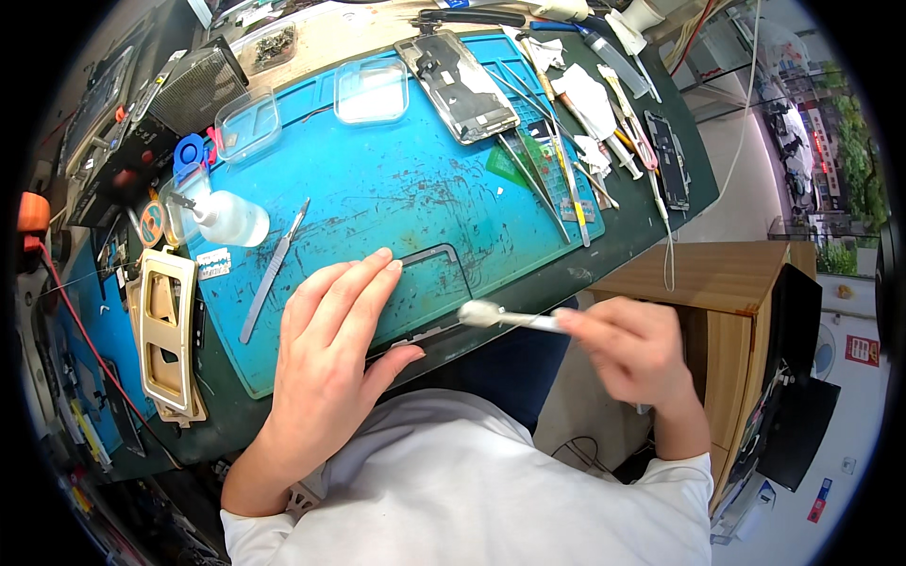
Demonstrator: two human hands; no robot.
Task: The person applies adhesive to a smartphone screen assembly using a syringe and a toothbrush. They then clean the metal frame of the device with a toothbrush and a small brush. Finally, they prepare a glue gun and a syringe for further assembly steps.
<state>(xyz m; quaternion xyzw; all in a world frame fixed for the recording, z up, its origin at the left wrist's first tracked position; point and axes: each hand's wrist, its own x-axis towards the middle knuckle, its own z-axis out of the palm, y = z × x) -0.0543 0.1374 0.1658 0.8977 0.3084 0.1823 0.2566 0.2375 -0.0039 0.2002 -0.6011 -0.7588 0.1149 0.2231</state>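
Note:
On the near part of the blue mat (368, 203), my left hand (330, 330) lies with its fingers stretched out over a thin dark phone frame (453, 251). Its fingertips touch the frame's far edge, and the hand hides the left portion. To the right, my right hand (632, 349) grips the pale handle of a brush-like stick with a whitish, bulky head (479, 314). That head is just past the frame's near right corner, at the mat's edge; whether it touches anything, I cannot tell.
A scalpel (274, 274) and a white squeeze bottle (231, 219) are to the left, beside gold-coloured metal plates (168, 330). Clear plastic boxes (371, 91) and an opened phone (458, 85) lie farther back. Tweezers (533, 179) and several tools cover the right side; a wooden cabinet (689, 274) stands beyond.

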